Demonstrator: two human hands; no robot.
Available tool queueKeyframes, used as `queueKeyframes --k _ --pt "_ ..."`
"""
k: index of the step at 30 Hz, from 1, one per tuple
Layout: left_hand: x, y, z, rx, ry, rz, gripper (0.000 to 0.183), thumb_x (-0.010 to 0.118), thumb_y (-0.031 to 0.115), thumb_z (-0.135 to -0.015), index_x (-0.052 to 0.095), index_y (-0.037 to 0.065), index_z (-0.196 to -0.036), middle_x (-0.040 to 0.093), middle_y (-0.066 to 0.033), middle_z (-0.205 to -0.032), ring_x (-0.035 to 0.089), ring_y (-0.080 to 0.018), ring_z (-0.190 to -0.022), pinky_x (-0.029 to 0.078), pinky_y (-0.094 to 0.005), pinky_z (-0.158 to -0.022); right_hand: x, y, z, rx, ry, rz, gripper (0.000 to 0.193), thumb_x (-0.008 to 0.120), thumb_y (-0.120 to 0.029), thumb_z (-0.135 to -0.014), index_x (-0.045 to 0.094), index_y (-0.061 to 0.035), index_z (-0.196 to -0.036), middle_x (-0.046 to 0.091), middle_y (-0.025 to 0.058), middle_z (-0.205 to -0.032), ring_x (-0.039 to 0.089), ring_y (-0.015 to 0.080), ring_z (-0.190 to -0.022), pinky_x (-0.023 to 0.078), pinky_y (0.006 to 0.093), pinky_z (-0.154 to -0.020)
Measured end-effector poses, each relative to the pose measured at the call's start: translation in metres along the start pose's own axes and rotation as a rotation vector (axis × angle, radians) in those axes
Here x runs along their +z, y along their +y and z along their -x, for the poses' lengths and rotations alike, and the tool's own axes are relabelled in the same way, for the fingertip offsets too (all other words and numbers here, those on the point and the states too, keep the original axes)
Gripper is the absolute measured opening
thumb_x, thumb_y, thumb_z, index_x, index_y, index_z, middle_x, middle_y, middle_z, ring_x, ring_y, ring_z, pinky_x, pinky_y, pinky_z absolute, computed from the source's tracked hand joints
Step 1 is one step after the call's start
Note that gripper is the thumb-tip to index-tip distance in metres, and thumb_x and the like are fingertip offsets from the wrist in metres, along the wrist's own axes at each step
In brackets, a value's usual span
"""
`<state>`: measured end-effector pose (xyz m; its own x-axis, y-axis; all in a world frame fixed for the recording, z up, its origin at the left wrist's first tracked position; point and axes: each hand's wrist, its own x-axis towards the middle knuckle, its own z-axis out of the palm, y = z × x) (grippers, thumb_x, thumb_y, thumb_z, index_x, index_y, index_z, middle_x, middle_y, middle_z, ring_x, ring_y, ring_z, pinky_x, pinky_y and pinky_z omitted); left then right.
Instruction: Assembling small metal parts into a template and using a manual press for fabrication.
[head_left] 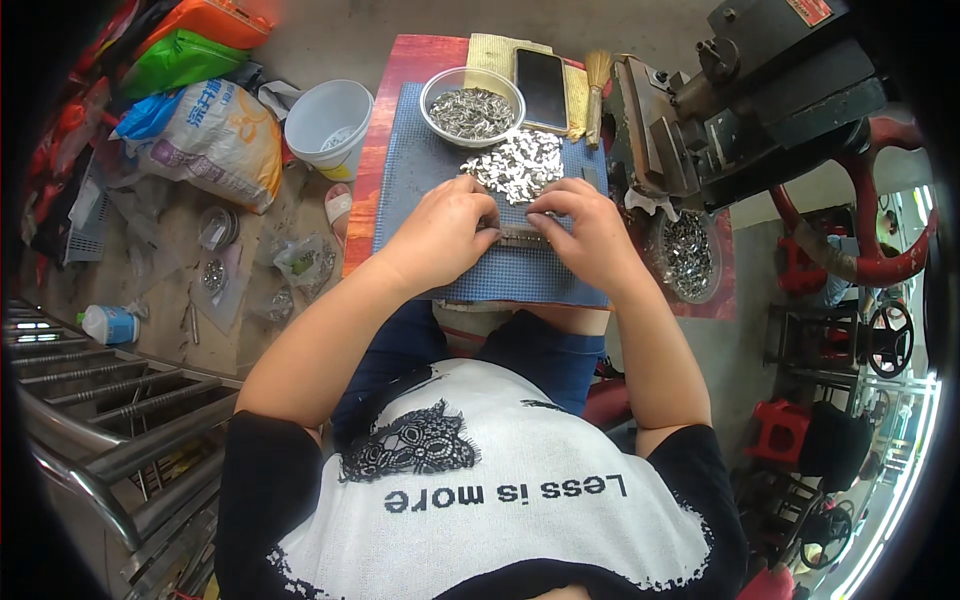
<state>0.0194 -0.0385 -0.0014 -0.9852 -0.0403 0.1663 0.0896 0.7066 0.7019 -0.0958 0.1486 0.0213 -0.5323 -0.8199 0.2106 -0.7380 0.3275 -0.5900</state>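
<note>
The step in hand seems to be fine fingertip work along the thin strip [523, 239], which lies on the blue mat [410, 150] between the left hand [447, 228] and the right hand [585, 228], just below the pile [515, 165] of shiny pieces. The next move probably calls for steady, small finger adjustments without nudging the pile. The strip's long axis runs left to right, roughly along the mat's near edge; fingers cover its ends, so which end leads cannot be told. Each grip is narrow, thumb near fingers, but whether either pinches anything is unclear.
</note>
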Motion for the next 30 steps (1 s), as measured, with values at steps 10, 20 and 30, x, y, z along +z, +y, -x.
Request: queueKeyframes --k 10,20,30 --pt "-0.008 0.008 -0.003 -0.071 0.004 -0.051 0.013 0.074 0.009 -0.079 0.072 0.000 -0.089 0.066 -0.0153 -0.092 0.064 -0.0329 -0.090 0.051 -0.0409 -0.081 0.018 0.004 0.021 0.075 0.040 -0.152 0.025 0.078 -0.021 -0.082 0.071 -0.0019 -0.097 0.065 0.0111 -0.095 0.058 0.0302 -0.097 0.048 0.0386 -0.086" --pt "-0.061 -0.028 -0.059 0.006 0.328 -0.395 0.020 0.069 0.014 -0.084 0.074 0.007 -0.102 0.069 -0.0128 -0.100 0.060 -0.0316 -0.105 0.047 -0.0430 -0.093 0.030 0.002 0.020 -0.024 0.111 -0.085 0.034 0.083 -0.027 -0.076 0.069 -0.0019 -0.093 0.060 0.0122 -0.093 0.055 0.0306 -0.094 0.047 0.0399 -0.084" --pt "-0.056 -0.033 -0.123 -0.174 -0.147 -0.729 0.020 0.073 0.021 -0.079 0.075 0.006 -0.091 0.073 -0.0161 -0.099 0.064 -0.0311 -0.105 0.045 -0.0445 -0.093 0.034 -0.005 0.028 -0.065 0.161 -0.048 0.038 0.086 -0.023 -0.071 0.069 -0.0036 -0.099 0.059 0.0102 -0.101 0.055 0.0306 -0.099 0.047 0.0400 -0.087"
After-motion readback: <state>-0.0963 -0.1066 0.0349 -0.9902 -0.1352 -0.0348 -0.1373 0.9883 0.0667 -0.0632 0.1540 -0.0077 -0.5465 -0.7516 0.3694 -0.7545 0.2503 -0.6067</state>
